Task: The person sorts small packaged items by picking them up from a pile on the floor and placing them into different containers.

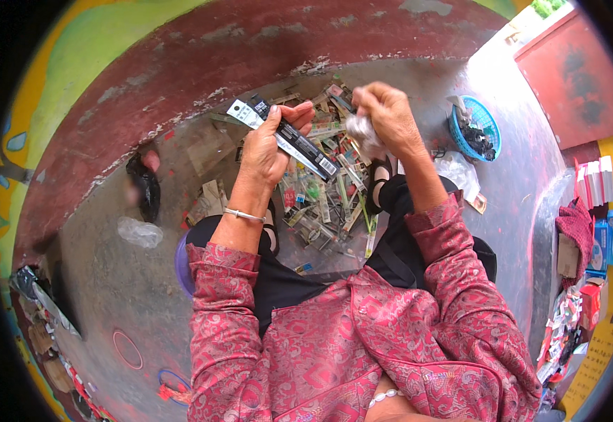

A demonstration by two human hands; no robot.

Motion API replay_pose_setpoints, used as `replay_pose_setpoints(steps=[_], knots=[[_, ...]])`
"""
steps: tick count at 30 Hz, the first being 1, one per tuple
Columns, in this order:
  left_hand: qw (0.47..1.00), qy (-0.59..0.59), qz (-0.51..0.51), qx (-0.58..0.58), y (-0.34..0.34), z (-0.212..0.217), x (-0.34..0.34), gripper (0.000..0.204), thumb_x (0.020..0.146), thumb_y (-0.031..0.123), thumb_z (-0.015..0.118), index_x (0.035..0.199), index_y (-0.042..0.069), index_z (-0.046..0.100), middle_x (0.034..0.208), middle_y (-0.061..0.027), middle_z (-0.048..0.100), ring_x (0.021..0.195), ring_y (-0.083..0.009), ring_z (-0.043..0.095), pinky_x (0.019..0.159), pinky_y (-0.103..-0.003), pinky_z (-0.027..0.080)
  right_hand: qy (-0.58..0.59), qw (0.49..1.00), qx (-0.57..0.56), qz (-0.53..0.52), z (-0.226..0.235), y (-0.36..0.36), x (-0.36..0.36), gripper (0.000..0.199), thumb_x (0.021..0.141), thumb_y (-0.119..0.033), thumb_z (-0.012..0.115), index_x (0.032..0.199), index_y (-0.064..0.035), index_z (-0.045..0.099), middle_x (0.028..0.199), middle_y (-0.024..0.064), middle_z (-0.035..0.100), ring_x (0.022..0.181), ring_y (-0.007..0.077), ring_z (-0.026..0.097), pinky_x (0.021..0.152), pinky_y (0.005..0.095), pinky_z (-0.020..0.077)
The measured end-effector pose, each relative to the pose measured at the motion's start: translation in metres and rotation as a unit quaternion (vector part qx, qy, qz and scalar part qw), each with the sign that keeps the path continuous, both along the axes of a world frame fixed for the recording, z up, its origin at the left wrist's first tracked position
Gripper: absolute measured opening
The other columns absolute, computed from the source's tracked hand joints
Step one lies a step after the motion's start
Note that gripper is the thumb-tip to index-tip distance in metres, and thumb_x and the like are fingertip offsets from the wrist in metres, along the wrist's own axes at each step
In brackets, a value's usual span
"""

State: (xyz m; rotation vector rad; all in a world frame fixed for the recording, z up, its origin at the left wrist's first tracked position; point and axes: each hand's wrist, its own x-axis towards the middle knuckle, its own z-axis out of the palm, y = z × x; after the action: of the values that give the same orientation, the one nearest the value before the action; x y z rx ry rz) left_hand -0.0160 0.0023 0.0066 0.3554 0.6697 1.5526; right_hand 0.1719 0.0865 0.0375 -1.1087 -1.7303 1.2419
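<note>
Look at that top [313, 359], a rich pinkish red with silvery-grey scrollwork running all over it! The same cloth carries on down the left sleeve [218, 330] and the right sleeve [472, 274], each finishing in a broad cuff. Bare left hand [264, 150], a slim, pale bangle [244, 215] circling that wrist; bare right hand [392, 118] too. Below, black trousers [398, 232], black strapped shoes [377, 187], and at the neckline, white beads [385, 396]!
</note>
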Motion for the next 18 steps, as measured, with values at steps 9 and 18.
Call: replay_pose_setpoints(steps=[9,18], knots=[[0.993,-0.089,0.074,0.014,0.01,-0.008,-0.015,0.027,0.093,0.026,0.039,0.093,0.003,0.054,0.12,-0.0193,0.051,0.117,-0.0304,0.045,0.1,-0.043,0.035,-0.152,0.941,0.298,0.044,-0.032,-0.046,-0.039,0.011,0.08,-0.014,0.056,0.081,-0.0029,0.054,0.075,0.0143,0.058,0.069,0.0312,0.058,0.062,0.0361,0.0463],[0.99,-0.111,0.054,0.073,0.006,0.015,-0.019,0.025,0.091,0.021,0.045,0.103,0.001,0.053,0.122,-0.02,0.049,0.119,-0.0314,0.043,0.097,-0.042,0.04,0.066,0.937,-0.282,0.196,-0.014,-0.025,-0.006,0.044,0.09,-0.04,0.044,0.099,-0.0003,0.06,0.076,0.0071,0.063,0.066,0.0104,0.053,0.063,0.0239,0.0439]])
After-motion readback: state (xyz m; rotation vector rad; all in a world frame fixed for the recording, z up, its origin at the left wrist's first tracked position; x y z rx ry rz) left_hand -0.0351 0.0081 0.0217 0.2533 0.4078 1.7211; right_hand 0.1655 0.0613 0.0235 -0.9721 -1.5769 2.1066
